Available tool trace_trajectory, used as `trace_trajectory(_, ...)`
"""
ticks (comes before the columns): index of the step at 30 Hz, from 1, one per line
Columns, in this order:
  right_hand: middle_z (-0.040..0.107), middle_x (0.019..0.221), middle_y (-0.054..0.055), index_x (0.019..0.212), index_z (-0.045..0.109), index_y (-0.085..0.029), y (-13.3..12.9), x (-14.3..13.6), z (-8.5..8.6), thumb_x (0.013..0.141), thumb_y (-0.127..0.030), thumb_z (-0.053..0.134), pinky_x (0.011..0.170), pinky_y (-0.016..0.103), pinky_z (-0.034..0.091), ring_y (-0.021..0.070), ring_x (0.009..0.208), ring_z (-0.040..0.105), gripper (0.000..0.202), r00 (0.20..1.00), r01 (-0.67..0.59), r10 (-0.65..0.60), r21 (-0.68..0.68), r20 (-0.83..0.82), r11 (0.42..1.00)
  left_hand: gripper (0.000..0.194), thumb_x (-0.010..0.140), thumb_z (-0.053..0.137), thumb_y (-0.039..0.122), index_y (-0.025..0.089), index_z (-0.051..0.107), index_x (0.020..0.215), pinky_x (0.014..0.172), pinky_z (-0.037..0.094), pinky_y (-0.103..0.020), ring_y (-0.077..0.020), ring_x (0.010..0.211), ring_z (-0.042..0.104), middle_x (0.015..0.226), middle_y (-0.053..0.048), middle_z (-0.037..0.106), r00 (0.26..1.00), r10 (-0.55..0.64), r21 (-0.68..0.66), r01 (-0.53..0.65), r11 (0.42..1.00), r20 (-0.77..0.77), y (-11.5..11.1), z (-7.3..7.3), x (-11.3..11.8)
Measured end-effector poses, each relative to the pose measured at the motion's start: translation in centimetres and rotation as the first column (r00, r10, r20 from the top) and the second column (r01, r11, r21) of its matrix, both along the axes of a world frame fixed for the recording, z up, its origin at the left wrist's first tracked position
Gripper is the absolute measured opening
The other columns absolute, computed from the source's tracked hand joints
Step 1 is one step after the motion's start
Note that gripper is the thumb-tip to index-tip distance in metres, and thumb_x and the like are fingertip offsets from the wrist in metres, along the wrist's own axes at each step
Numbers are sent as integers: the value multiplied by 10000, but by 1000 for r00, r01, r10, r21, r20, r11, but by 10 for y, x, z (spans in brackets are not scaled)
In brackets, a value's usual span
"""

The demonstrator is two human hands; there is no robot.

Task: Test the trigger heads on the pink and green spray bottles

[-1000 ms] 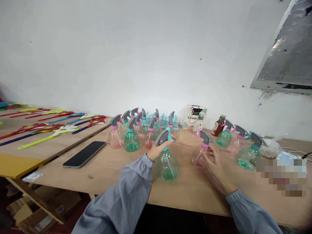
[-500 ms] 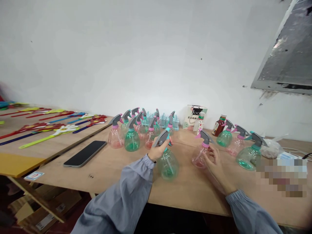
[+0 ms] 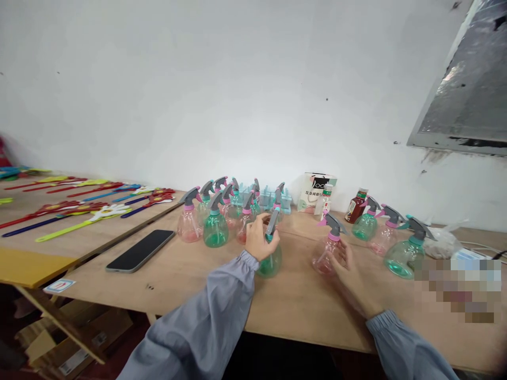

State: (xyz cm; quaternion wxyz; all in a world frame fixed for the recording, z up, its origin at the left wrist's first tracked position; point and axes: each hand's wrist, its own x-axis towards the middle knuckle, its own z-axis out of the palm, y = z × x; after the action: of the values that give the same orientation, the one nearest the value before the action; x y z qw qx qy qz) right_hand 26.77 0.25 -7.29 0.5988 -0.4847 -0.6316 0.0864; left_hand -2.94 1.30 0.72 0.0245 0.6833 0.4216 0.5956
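A green spray bottle (image 3: 271,263) with a grey and teal head stands upright on the table in front of me. My left hand (image 3: 259,238) is closed around its neck and head from the left. To the right is a pink spray bottle (image 3: 325,255) with a grey and pink head, its nozzle tilted to the left. The fingers of my right hand (image 3: 345,266) rest against its right side, below the collar. Several more green and pink bottles, among them a green one (image 3: 215,232), are grouped behind my left hand.
Three spray bottles, one of them green (image 3: 402,258), stand at the right near a brown bottle (image 3: 355,205). A phone (image 3: 140,251) lies at the left. Coloured plastic hand shapes (image 3: 106,212) cover the left table. A paper bag (image 3: 312,192) leans by the wall.
The green bottle in my left hand has moved away from me and its head has turned more upright. My left fingers have shifted around the head. My right hand has barely moved.
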Motion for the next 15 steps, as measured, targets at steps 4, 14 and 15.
trace_trajectory(4,624,1333,160,1403,472,-240,3,2,-3,809,-663,670,1021,530,505,313,1249,593,756,1000,-22,22,-15,-14,1000,321,837,584,250,198,541,1151,928,438,-414,-267,1016,687,1096,-108,714,1000,28,-40,-29,999,-14,18,-6,8)
trace_trajectory(14,563,1409,156,1392,446,-250,-9,-6,6,822,-604,682,1052,539,481,312,1267,579,711,999,-34,33,-76,-7,997,276,929,588,324,189,527,1163,943,467,-391,-234,1044,668,1118,-110,684,985,-27,-91,43,995,168,76,-15,28)
trace_trajectory(15,565,1399,152,1392,446,-251,-10,-7,7,819,-598,687,1032,531,494,308,1241,591,711,1000,-26,26,-79,-2,997,300,925,595,341,188,520,1171,957,462,-400,-234,1050,662,1119,-110,676,984,-28,-87,45,995,179,77,-16,29)
